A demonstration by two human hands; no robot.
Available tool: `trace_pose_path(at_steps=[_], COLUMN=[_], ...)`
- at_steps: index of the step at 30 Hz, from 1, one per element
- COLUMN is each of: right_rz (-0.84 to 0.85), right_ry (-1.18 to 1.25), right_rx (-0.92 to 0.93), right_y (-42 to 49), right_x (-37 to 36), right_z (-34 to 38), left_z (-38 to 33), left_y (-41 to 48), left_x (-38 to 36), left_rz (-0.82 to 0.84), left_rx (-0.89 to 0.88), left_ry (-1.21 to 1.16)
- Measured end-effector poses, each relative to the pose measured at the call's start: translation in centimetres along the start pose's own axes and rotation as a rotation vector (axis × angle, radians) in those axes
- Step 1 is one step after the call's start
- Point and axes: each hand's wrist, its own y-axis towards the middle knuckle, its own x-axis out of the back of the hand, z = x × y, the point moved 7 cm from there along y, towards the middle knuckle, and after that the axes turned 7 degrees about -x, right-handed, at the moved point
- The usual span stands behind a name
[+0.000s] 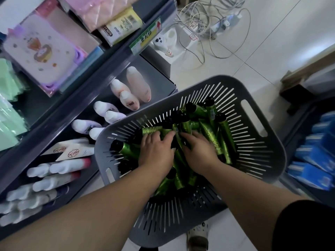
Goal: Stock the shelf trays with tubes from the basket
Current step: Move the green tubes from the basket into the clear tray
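Both hands are reaching down into the pile of green tubes with black caps. The left hand is lying palm-down, fingers spread and curling over several tubes; whether it is actually gripping one I cannot tell. The right hand is doing the same just beside it, fingertips pressing on tubes. The tubes are lying heaped in the grey slotted basket on the floor. To its left, shelf trays are holding white tubes in rows.
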Motion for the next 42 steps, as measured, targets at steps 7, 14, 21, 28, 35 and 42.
trace_pose_path(at_steps=[7, 14, 21, 28, 35, 42], right_rz=[-0.111, -0.17, -0.064, -0.093, -0.187, -0.101], right_ry=[0.402, 0.601, 0.746, 0.768, 0.694, 0.845], right_rx=[-0.029, -0.087, -0.078, 0.056, 0.276, 0.44], right_y=[-0.7, -1.5, -6.0, -13.0, -21.0, -28.7], right_x=[1.5, 3.4, 7.7, 15.5, 24.1, 30.8], right_z=[-0.5, -1.4, 0.4, 5.2, 11.5, 17.6], left_z=[-1.1, -2.1, -2.1, -3.9, -6.5, -7.8], left_y=[0.4, -0.8, -3.9, -9.3, -16.5, -24.1], left_x=[0.0, 2.7, 9.5, 19.5, 30.7, 38.8], left_rz=[-0.138, -0.26, -0.382, -0.41, -0.609, -0.636], left_rx=[-0.013, -0.158, -0.133, -0.124, -0.192, -0.116], left_ry=[-0.212, -0.484, -0.61, -0.583, -0.617, -0.833])
